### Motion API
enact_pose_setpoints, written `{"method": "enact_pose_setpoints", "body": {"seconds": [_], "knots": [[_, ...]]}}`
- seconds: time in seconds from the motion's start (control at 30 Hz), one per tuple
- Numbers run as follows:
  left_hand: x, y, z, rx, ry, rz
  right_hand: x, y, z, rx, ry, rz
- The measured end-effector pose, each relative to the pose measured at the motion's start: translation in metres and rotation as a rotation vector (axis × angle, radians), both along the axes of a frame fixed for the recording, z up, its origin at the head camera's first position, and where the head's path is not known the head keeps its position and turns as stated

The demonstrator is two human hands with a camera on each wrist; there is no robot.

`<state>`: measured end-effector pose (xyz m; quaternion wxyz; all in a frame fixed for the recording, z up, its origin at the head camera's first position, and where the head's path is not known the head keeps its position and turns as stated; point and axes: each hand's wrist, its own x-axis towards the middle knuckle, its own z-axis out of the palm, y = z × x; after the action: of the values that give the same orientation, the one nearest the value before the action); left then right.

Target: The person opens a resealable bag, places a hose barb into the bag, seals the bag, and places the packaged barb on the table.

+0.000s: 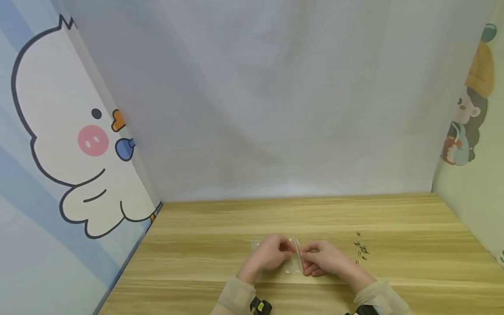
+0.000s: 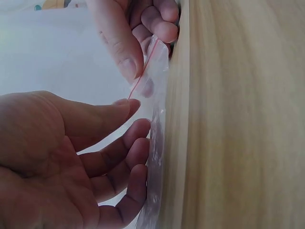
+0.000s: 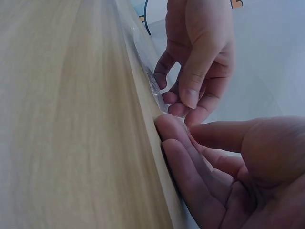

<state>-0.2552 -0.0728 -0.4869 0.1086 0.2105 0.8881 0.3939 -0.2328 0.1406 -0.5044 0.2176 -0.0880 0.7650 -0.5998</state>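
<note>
A clear zip-lock bag [image 1: 292, 265] with a red seal line lies on the wooden table between the two hands. My left hand [image 1: 273, 252] pinches the bag near its seal with thumb and forefinger, its other fingers curled beside the plastic. Against the opposite side of the seal, my right hand [image 1: 323, 258] pinches the bag's edge between thumb and fingers. The left wrist view shows the red seal strip [image 2: 144, 72] running from one hand's fingertips to the other's. In the right wrist view, the bag [image 3: 147, 62] stretches away beyond the left hand's fingers.
Several small metal pieces [image 1: 363, 248] lie scattered on the wooden table [image 1: 189, 262] to the right of my right hand. A pale curtain [image 1: 275, 109] hangs behind the table, and printed cartoon cloth stands at both sides.
</note>
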Motion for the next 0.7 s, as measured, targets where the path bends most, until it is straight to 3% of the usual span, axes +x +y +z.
{"method": "enact_pose_setpoints", "body": {"seconds": [0.2,0.4,0.7], "knots": [[0.006,-0.002,0.002,0.017,-0.008,0.011,0.010,-0.007,0.003,0.002,0.016,-0.010],[0.007,-0.004,0.001,0.031,-0.014,0.020,0.010,-0.010,0.002,-0.005,0.013,0.004],[0.007,-0.004,0.006,0.021,-0.036,0.040,0.011,-0.015,-0.001,0.053,0.076,-0.026]]}}
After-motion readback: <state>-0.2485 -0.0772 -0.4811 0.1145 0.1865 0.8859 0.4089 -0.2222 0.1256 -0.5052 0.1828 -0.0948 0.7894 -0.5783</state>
